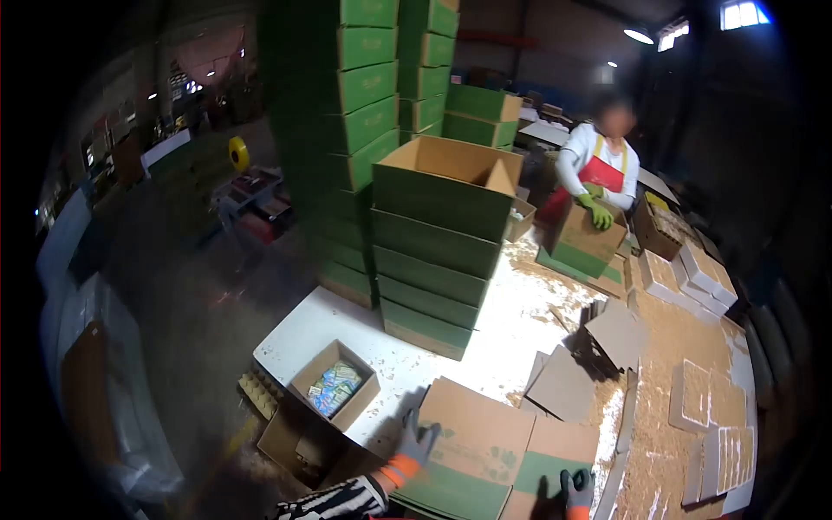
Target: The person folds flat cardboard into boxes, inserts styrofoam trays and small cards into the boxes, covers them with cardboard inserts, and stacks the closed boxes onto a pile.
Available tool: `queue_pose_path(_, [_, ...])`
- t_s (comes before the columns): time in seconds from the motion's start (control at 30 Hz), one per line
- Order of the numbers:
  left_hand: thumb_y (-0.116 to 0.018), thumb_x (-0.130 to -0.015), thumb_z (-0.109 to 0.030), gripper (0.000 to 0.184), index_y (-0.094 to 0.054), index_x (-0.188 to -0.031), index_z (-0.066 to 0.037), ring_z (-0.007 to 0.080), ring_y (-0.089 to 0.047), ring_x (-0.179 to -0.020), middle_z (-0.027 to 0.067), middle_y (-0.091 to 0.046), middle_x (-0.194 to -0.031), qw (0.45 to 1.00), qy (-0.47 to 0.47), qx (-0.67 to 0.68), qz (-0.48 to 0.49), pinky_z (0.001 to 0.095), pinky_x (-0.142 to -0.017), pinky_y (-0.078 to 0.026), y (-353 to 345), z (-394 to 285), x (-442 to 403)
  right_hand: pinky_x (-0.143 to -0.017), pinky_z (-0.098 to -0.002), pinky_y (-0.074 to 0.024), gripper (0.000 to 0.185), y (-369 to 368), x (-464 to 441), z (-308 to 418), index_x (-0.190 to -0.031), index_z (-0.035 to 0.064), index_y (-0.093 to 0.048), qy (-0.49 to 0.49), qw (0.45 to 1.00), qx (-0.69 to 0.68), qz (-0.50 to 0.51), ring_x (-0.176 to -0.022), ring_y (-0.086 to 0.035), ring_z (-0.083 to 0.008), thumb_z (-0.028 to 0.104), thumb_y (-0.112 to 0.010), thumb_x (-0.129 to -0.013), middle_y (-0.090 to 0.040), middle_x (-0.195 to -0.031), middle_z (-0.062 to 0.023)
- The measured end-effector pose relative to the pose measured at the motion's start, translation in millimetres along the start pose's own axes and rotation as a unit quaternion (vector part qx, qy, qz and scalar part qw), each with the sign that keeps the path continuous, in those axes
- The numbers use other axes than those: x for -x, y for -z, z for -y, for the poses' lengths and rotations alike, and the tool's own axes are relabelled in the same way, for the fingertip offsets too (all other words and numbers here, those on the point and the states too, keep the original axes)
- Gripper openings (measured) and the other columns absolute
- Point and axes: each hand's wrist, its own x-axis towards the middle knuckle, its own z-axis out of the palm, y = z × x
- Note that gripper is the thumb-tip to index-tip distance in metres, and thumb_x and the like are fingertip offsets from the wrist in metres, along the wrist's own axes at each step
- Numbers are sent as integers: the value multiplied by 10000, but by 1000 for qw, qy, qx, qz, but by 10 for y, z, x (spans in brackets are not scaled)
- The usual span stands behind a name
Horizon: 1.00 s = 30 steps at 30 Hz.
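A flat folded cardboard box (472,433), brown with green bands, lies at the near edge of the table. My left hand (418,446), in a grey glove with an orange cuff, rests at its left edge with fingers apart. On its right part, my right hand (576,487) is partly in view, also gloved, thumb and fingers spread. Left of the flat box stands a small open carton (362,400) with blue and green packets (336,386) inside.
A tall stack of open green boxes (433,260) rises mid-table. Across the table, a person in a red apron (602,173) handles a carton (582,243). Loose cardboard pieces (559,386) and white-edged trays (693,394) lie to the right.
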Motion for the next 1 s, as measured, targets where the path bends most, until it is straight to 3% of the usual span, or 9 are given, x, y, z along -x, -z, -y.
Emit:
queue_pose_path(0.1, [-657, -867, -271, 664, -345, -1363, 41, 275, -449, -1216, 231, -463, -1310, 996, 40, 68, 46, 358, -1000, -388, -34, -24, 121, -897, -347, -472, 723, -176, 351, 728, -1349, 49, -363, 21, 986, -152, 56, -1037, -531, -215, 25, -750, -738, -434, -1290, -144])
queue_pose_path(0.13, [-660, -864, -274, 638, -374, -1353, 18, 288, -473, -1199, 230, -491, -1288, 999, 26, 6, 32, 367, -981, -413, -51, -121, 211, -883, -375, -481, 769, -73, 135, 530, -1369, 31, -338, 262, 955, 133, -27, -1062, -535, -240, 117, -768, -737, -409, -1344, -171])
queue_pose_path(0.2, [-634, -794, -532, 908, -284, -1397, 51, 413, -328, -1309, 289, -380, -1379, 893, -126, -421, -98, 467, -1093, -259, -164, -232, 349, -933, -408, -455, 849, 186, 37, 744, -1370, -37, -337, 313, 785, 467, -259, -1146, -509, -277, 254, -792, -716, -399, -1377, -214])
queue_pose_path(0.3, [-537, -820, -591, 924, -266, -1410, 65, 404, -286, -1342, 284, -315, -1431, 897, -72, -432, -68, 473, -1111, -210, -326, 8, 379, -957, -376, -439, 927, 680, -460, 34, -1324, -141, -357, 96, 977, 166, -93, -1123, -542, -328, 362, -809, -689, -544, -1228, -255])
queue_pose_path(0.53, [-550, -885, -458, 715, -367, -1365, 39, 406, -362, -1287, 273, -398, -1379, 964, -54, -259, -29, 443, -1086, -270, 64, 246, 257, -1015, -338, -378, 845, 622, -413, 138, -1359, -78, -355, 215, 975, 56, 2, -1210, -463, -277, 157, -814, -690, -465, -1331, -216])
queue_pose_path(0.7, [-603, -869, -162, 661, -278, -1415, 22, 345, -360, -1312, 198, -224, -1493, 858, -421, -200, -217, 408, -1090, -301, 131, -1808, 425, -840, -262, -469, 380, 804, 25, 1183, -1207, 2, -551, 173, 967, -156, 106, -941, -578, -118, 70, -665, -851, -638, -1048, -52])
queue_pose_path(0.8, [-557, -899, -158, 419, -505, -1293, -25, 318, -517, -1148, 189, -545, -1252, 758, -442, -476, 63, 371, -994, -393, 287, -2888, 712, -875, -271, -458, 321, 1109, -61, 1236, -1164, 2, -570, 209, 960, -103, 157, -965, -574, -133, 43, -644, -854, -633, -1047, -46])
queue_pose_path(0.87, [-576, -876, -194, 283, -628, -1142, -110, 332, -593, -988, 153, -643, -1072, 825, -234, -420, 296, 392, -884, -463, 360, -2726, 626, -924, -332, -440, 524, 1351, -281, 924, -1276, 13, -506, 248, 964, 87, 33, -1026, -557, -204, 145, -703, -809, -599, -1144, -115])
queue_pose_path(1.0, [-510, -920, -290, 297, -645, -1143, -148, 319, -613, -943, 133, -664, -1032, 751, -158, -435, 471, 370, -824, -475, 477, -2895, 447, -1143, -503, -76, 775, 564, 974, 2327, -1442, 37, -303, 540, 761, 351, -77, -1405, -167, -396, 177, -625, -751, -258, -1503, -186])
